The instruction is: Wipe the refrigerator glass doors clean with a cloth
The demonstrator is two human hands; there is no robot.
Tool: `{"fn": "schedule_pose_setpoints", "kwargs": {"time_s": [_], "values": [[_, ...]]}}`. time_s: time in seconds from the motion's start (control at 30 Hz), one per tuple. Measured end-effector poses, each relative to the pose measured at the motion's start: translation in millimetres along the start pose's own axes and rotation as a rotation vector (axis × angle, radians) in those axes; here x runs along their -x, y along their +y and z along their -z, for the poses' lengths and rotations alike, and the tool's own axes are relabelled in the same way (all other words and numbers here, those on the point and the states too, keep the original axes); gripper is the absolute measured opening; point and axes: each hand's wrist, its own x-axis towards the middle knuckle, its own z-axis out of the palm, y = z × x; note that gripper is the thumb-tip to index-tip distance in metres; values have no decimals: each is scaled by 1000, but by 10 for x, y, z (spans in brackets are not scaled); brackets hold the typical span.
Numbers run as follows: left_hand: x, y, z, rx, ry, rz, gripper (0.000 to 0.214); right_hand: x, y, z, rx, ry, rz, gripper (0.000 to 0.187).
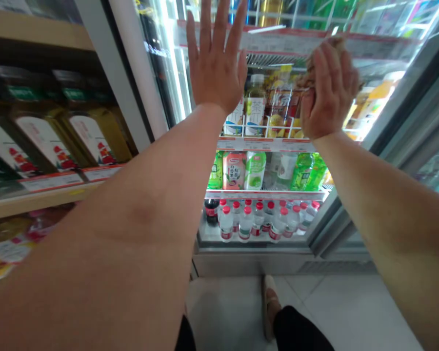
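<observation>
My left hand (215, 58) is raised with its fingers stretched out and flat against the glass door (161, 73) of a drinks cooler. My right hand (327, 95) is beside it at the same height, its fingers closed over a crumpled brownish cloth (316, 66) pressed on the glass. Behind the glass stand rows of bottles (254, 105) on white wire shelves.
Lower cooler shelves hold green and pink drinks (249, 170) and several red-capped water bottles (258, 219). A wooden shelf (40, 195) with oil bottles stands on the left. A second cooler door frame (398, 122) is on the right. My foot (269, 302) is on the pale tiled floor.
</observation>
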Motion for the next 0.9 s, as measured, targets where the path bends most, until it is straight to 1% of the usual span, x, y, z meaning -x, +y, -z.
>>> {"fn": "schedule_pose_setpoints", "kwargs": {"time_s": [0.07, 0.1, 0.17, 0.2, 0.23, 0.27, 0.33, 0.4, 0.43, 0.5, 0.53, 0.6, 0.67, 0.7, 0.73, 0.77, 0.8, 0.83, 0.9], "values": [[-6, 11, 11, -5, -15, 10, 75, -54, 66, -71, 81, 123, -215, 66], [-3, 14, 17, 3, -5, -6, 75, -77, 90, -95, 121, 155, -304, 68], [10, 11, 31, 28, 17, -42, 74, -98, 94, -102, 167, 154, -396, 69], [18, 7, 38, 32, 19, -53, 74, -93, 72, -84, 168, 135, -398, 69], [23, 2, 44, 31, 15, -56, 74, -78, 36, -53, 149, 99, -366, 68], [26, -3, 48, 28, 5, -49, 74, -54, -6, -16, 111, 51, -300, 66], [24, -11, 50, 38, -6, -39, 75, 9, -80, 58, 10, -82, -98, 65], [16, -15, 44, 51, 18, -39, 75, 74, -102, 100, -71, -188, 78, 67], [11, -15, 38, 39, 31, -47, 75, 99, -88, 102, -96, -207, 117, 67], [4, -14, 22, -13, 37, -78, 76, 111, -32, 70, -123, -166, 106, 65], [1, -14, 10, -40, 28, -83, 77, 87, -2, 42, -129, -108, 66, 63], [-6, -20, -23, -65, 11, -71, 81, -38, 24, -18, -116, 24, -81, 61], [-14, -37, -69, -50, 24, -62, 84, -253, -26, -60, -63, 108, -345, 61], [-17, -50, -93, -36, 41, -61, 82, -373, -84, -69, -32, 89, -474, 63], [-19, -65, -112, -21, 59, -62, 78, -485, -159, -71, 12, 86, -639, 67], [-18, -79, -125, -5, 75, -68, 73, -577, -248, -65, 47, 79, -661, 65], [-15, -93, -129, 12, 82, -77, 67, -642, -342, -53, 49, 76, -514, 62], [-9, -104, -122, 35, 86, -84, 64, -675, -436, -38, 35, 42, -320, 58], [11, -115, -85, 82, 81, -106, 62, -661, -595, -6, 14, -21, 10, 53]]}}
